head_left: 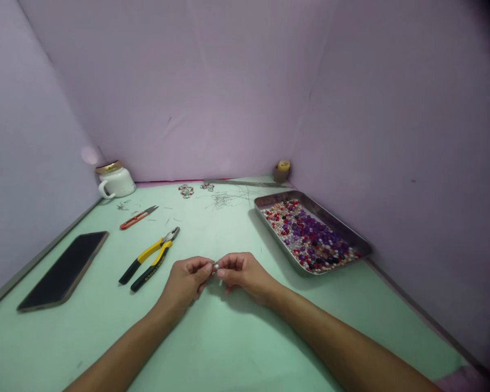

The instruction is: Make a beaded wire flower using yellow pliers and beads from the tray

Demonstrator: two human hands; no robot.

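Note:
Both hands meet over the pale green table (228, 337) near the middle of the view. Between their fingertips is a small beaded piece (215, 267) with a whitish bead showing; most of it is hidden by the fingers. My left hand (189, 277) pinches it from the left with thumb and forefinger. From the right, my right hand (243, 275) pinches it too, its fingers curled. Yellow and black pliers (151, 258) lie just left of my left hand. To the right is a metal tray (283, 247) holding purple, red, white and black beads.
A phone (63, 271) lies at the left, with orange-handled snips (139, 216) beyond it. Farther back are a white mug (118, 182), beaded pieces (185, 190), thin wires (222, 200) and a small brown pot (282, 172). Walls enclose the table's back and sides.

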